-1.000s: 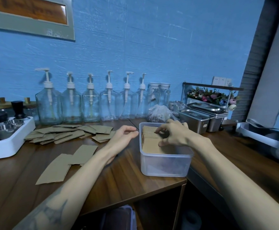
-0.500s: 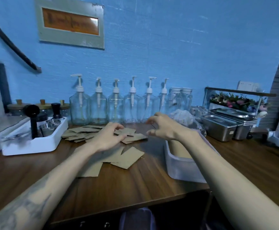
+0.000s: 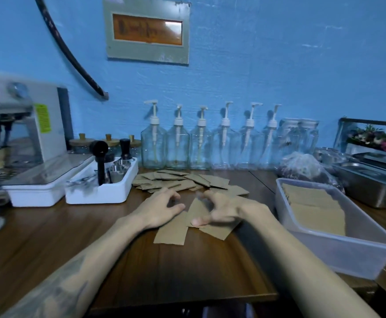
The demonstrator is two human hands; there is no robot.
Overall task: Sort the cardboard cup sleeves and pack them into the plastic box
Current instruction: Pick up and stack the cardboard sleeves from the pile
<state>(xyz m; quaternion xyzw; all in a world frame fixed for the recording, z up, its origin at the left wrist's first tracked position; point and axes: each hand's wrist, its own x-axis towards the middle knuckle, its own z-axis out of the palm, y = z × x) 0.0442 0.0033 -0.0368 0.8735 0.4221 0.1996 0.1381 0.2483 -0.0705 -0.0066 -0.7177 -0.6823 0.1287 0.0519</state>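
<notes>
Both hands are over the middle of the wooden bench [image 3: 187, 267], above a few loose cardboard sleeves [image 3: 172, 230] lying flat and overlapping near the person; the left hand [image 3: 161, 210] lies palm down with its fingers loosely bent, their tips on or just above the nearest sleeve, gripping nothing that can be seen; the right hand [image 3: 219, 211] is just beside it, fingers arched and thumb reaching down to a sleeve, but motion blur hides whether it has pinched one or only touches it. Farther back a larger scattered heap of sleeves [image 3: 178, 181] is spread across the bench, just right of a white tray [image 3: 100, 191] of dark-handled tools and small metal cups. At the right stands the clear plastic box [image 3: 338, 244], its near end past the bench's near edge; sleeves already packed [image 3: 313, 207] fill its far part, standing on edge in rows. Along the blue wall runs a row of glass pump bottles [image 3: 201, 143]; a white coffee machine [image 3: 26, 125] is at the far left; steel pans [image 3: 370, 180] sit at the far right.
</notes>
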